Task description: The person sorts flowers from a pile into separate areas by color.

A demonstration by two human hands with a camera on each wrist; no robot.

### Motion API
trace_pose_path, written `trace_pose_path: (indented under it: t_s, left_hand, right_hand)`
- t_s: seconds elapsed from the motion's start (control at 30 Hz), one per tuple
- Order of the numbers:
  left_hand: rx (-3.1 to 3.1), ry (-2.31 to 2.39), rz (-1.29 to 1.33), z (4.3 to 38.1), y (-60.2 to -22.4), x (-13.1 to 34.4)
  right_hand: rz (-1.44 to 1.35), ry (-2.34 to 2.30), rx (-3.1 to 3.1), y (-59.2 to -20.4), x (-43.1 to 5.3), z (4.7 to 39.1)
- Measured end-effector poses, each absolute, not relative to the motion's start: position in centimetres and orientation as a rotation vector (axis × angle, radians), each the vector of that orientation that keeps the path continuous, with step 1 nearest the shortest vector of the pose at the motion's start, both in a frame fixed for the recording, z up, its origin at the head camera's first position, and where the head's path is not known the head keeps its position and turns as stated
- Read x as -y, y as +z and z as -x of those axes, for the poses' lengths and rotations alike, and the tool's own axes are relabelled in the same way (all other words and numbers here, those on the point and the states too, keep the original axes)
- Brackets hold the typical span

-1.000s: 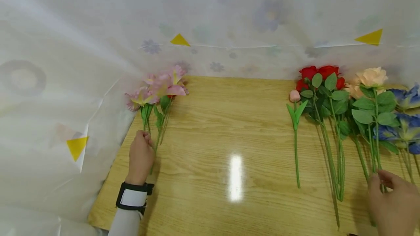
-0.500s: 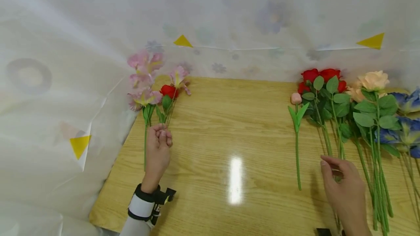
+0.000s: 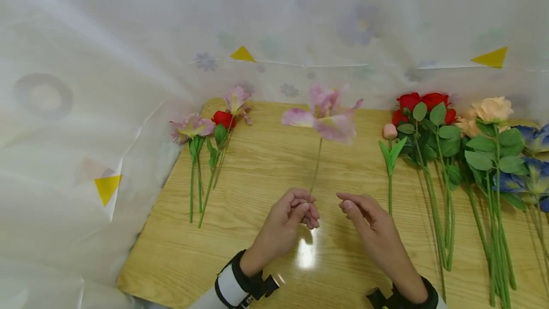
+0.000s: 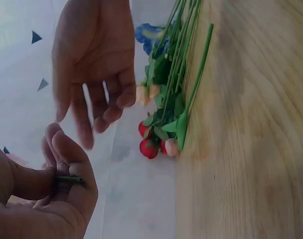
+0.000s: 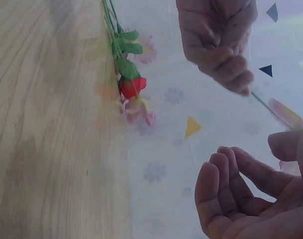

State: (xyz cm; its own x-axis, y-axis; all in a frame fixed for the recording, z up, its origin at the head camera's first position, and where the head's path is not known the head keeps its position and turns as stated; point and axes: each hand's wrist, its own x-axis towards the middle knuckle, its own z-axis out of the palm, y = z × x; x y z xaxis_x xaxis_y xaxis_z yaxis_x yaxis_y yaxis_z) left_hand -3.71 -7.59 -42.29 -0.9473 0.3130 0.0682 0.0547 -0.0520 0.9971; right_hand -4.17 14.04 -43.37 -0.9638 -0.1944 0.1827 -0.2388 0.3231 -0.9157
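Note:
Over the middle of the table, my left hand (image 3: 288,218) pinches the thin green stem of a pink artificial iris-like flower (image 3: 332,116), which stands upright above the fingers. The stem's cut end (image 4: 72,179) shows between thumb and fingers in the left wrist view. Just to the right, my right hand (image 3: 373,228) hovers with fingers relaxed and nothing in them; in the right wrist view its fingers (image 5: 209,189) are loosely bent, apart from the stem. A single pink tulip (image 3: 390,131) lies on the table beyond the right hand.
At the left lie pink flowers (image 3: 193,127) and a red rose (image 3: 224,118). On the right are red roses (image 3: 434,100), peach roses (image 3: 493,109) and blue flowers (image 3: 536,175), stems towards me. A whitish plastic sheet (image 3: 274,13) with yellow triangles rises behind the wooden table (image 3: 257,166).
My left hand has lifted the pink flower from the left group and carried it to the middle. My right hand has left the right-hand stems and moved left, close to the left hand.

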Motion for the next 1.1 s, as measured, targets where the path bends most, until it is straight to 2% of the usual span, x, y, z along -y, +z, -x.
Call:
trace_pose_path:
  t_s: [0.33,0.5,0.67,0.87,1.1]
  left_hand:
    - [-2.01,2.012,-0.432,2.8,-43.0,5.5]
    - [-2.097,1.976,-0.444,2.9,-43.2,5.4]
    - [-2.482,1.662,-0.44,3.4,-43.3,7.0]
    - [-2.812,1.378,-0.18,4.8,-43.5,12.5]
    - [-3.048,0.91,0.329,6.1,-44.7,19.5]
  right_hand:
    - [-0.625,1.75,2.425,-42.9,-12.0,5.0]
    - [-0.557,1.806,2.44,-43.0,-11.8,5.2]
    - [-0.476,2.028,2.383,-43.7,-12.8,6.2]
    - [-0.35,1.915,2.572,-44.9,-15.1,7.5]
    - [-0.19,1.803,2.838,-46.4,-15.9,8.1]
